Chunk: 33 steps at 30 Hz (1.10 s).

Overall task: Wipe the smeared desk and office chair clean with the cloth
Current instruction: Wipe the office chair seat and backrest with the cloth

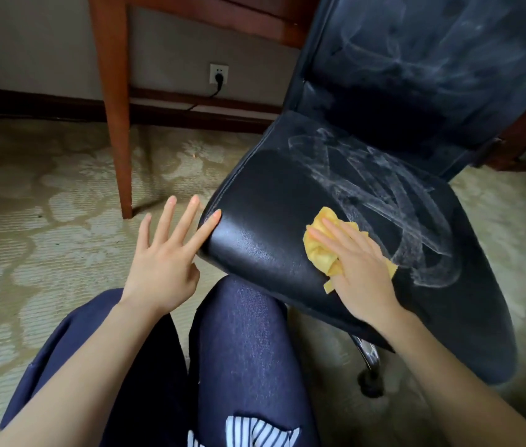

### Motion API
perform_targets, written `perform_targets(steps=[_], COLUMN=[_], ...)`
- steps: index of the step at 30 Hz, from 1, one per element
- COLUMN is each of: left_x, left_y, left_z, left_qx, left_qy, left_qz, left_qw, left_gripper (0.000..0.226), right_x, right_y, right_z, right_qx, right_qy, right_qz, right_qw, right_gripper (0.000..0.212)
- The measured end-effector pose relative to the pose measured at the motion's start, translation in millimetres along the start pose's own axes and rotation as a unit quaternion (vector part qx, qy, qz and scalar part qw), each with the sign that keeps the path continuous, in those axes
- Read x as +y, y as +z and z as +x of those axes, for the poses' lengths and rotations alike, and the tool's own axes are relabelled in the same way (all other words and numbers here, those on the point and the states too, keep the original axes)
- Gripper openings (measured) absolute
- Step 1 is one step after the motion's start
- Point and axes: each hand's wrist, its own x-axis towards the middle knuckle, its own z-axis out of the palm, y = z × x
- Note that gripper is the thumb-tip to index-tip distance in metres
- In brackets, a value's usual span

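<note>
Right hand (360, 269) lies flat on the yellow cloth (319, 258), fingers straight, pressing it to the chair seat (255, 204) near the front. White smears (384, 195) begin just past the fingertips, on the far right side, and run in a long band from the seat's back toward its right edge. More haze shows on the backrest (416, 59). Left hand (161, 262) is spread wide, holding nothing, its forefinger tip touching the seat's near-left corner. Right hand is nearer the smears.
</note>
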Motion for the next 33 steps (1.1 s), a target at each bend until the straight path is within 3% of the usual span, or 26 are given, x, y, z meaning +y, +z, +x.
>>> perform_targets(steps=[5,15,20,23,28,30,33], left_x=[0.5,10.2,8.2,6.8,8.6,10.1,11.7], left_y=[-1.1,3.3,8.4,9.6,7.6,7.9,12.4], left_z=[-0.2,1.4,0.2,-0.9,-1.4,-1.3,-0.2], left_qx=[-0.020,-0.024,-0.022,-0.019,-0.024,-0.036,-0.058], left_qy=[-0.021,0.042,0.029,0.022,0.060,0.090,0.135], left_qz=[-0.064,-0.056,-0.061,-0.055,-0.052,-0.040,-0.017], left_qw=[0.998,0.997,0.997,0.998,0.997,0.994,0.989], left_gripper=[0.109,0.104,0.095,0.087,0.104,0.108,0.111], right_x=[-34.4,-71.2,-76.8,-64.4,-18.6,-0.4,28.9], right_y=[3.0,12.4,20.0,23.6,13.7,3.0,-17.4], right_z=[69.6,136.9,97.1,49.6,-24.2,-50.7,-80.5], right_qx=[-0.043,-0.079,-0.071,-0.038,-0.062,-0.067,-0.111], right_qy=[-0.006,-0.034,-0.167,-0.260,-0.320,-0.331,-0.322], right_qz=[0.043,0.031,-0.068,-0.095,-0.189,-0.217,-0.217], right_qw=[0.998,0.996,0.981,0.960,0.926,0.916,0.915], right_gripper=[0.057,0.055,0.065,0.059,0.043,0.046,0.079])
